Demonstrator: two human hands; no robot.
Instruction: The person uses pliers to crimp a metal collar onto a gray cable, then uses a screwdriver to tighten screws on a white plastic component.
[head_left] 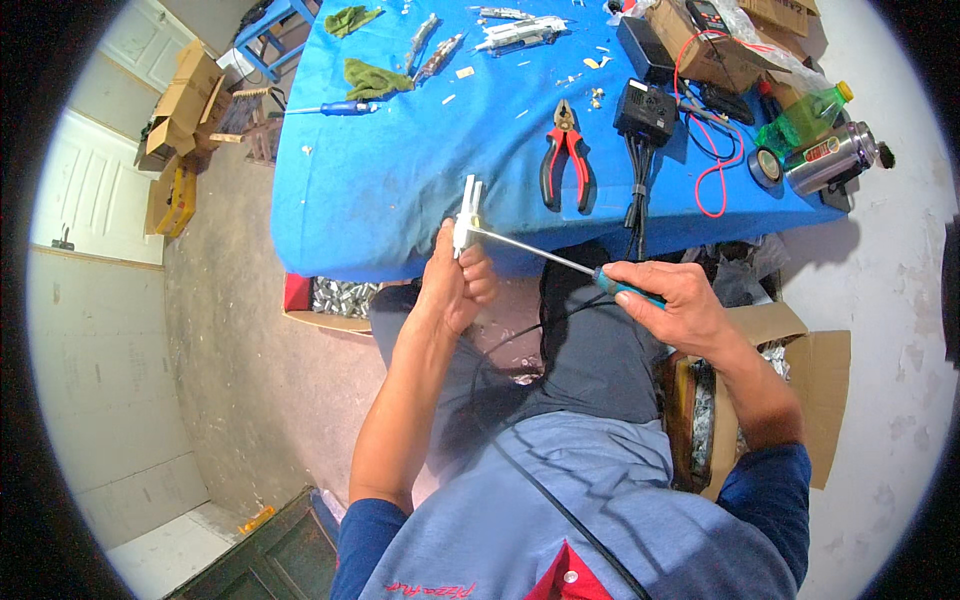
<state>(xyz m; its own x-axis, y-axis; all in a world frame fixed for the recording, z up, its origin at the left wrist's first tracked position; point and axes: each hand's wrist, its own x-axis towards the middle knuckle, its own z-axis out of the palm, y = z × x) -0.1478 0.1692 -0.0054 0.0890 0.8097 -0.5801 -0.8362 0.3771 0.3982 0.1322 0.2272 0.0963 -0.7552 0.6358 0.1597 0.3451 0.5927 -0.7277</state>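
Just in front of the blue-covered table's near edge, my left hand (461, 286) is closed around a small white part with two long prongs (467, 222); its exact kind is not clear. The prongs point away from me. My right hand (672, 306) grips the blue handle of a screwdriver (540, 253). Its metal shaft runs leftward, and the tip meets the side of the white part near my left fingers. On the cloth ahead lie red-and-black pliers (566, 158), handles toward me. A second blue-handled screwdriver (348, 108) rests at the table's left side.
Similar white parts (520, 36) and green cloths (372, 77) lie at the far side. A black power box (645, 110) with cables, a green bottle (808, 117) and a steel flask (830, 160) stand right. Below the table sits a box of metal pieces (342, 298); cardboard (825, 400) is at my right.
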